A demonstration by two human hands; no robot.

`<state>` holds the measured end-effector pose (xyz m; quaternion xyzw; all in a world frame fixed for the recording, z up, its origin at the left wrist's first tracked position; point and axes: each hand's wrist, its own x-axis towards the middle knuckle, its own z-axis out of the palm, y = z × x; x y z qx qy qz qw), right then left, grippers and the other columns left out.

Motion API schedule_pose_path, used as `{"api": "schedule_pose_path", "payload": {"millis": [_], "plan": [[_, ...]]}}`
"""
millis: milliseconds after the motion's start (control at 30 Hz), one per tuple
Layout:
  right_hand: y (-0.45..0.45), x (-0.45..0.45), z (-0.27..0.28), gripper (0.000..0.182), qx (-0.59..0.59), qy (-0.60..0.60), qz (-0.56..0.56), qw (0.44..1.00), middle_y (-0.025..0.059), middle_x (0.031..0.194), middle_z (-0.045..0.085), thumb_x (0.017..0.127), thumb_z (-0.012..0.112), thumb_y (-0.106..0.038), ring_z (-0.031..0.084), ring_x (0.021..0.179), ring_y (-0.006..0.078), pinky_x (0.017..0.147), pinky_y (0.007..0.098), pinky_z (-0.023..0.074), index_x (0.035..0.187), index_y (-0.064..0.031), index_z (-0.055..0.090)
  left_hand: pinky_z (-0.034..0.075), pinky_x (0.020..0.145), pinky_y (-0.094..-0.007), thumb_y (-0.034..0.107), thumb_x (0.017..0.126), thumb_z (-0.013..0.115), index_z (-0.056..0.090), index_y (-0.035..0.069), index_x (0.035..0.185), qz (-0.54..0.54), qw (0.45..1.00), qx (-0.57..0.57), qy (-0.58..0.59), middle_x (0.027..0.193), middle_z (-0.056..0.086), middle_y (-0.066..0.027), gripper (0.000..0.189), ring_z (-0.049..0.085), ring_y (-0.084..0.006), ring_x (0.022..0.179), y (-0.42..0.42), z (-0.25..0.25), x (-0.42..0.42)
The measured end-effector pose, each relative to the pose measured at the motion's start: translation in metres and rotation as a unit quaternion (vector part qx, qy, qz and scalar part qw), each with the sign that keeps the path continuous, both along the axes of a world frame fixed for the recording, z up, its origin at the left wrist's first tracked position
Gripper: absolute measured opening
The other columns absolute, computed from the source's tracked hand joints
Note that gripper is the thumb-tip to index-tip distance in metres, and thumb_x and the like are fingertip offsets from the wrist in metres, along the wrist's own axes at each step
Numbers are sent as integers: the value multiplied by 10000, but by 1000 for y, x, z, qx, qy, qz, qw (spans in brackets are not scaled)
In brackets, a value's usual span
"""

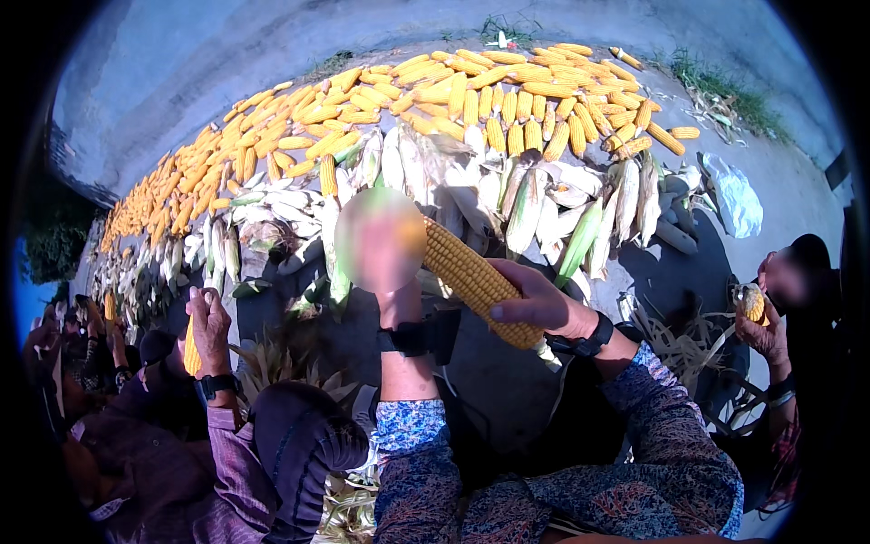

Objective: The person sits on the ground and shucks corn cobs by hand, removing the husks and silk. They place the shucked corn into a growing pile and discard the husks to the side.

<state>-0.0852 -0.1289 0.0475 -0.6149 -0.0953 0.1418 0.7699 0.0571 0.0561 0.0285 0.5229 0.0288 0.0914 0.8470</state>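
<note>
A husked ear of yellow corn [474, 275] slants across the middle of the view. My right hand [547, 296] is wrapped around its lower part, thumb on the kernels, and a pale stub sticks out below. My left hand [386, 248] is raised at the ear's upper tip. A blurred patch covers its fingers, so whether it grips the ear or some husk is hidden. Just beyond both hands lies a row of corn ears still in pale husks [527, 211], one of them with a green husk [581, 241].
Behind the husked row spreads a broad bank of bare yellow corn ears [272, 129] along a wall [204, 54]. Dry husks [680, 340] litter the ground. A white plastic sheet [731, 197] lies at right. Co-workers hold corn: a hand at left [211, 326], another at right [764, 333].
</note>
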Motion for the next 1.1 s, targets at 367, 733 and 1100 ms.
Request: {"api": "schedule_pose_path", "payload": {"millis": [367, 733, 1100], "plan": [[1, -2, -11, 767, -42, -68, -40, 996, 92, 1233, 565, 776, 734, -163, 552, 1102, 156, 950, 308, 464, 1425, 22, 368, 466, 603, -264, 294, 1015, 509, 541, 68, 848, 37, 993, -109, 20, 732, 569, -22, 283, 558, -122, 634, -11, 15, -11], [7, -1, -15, 845, -341, -174, -162, 909, 237, 1191, 578, 738, 718, -253, 606, 1069, 346, 913, 389, 494, 1442, -8, 320, 457, 631, -203, 174, 909, 683, 624, 36, 926, 25, 999, 24, -5, 813, 624, -11, 151, 563, -71, 686, -17, 3, -7], [12, -1, -16, 837, -407, -205, -188, 870, 239, 1135, 588, 741, 724, -258, 622, 999, 397, 857, 427, 518, 1429, -19, 312, 465, 637, -228, 147, 929, 646, 626, 9, 920, 31, 995, 86, -37, 820, 636, -25, 139, 551, -77, 676, -12, -15, 2]]}}
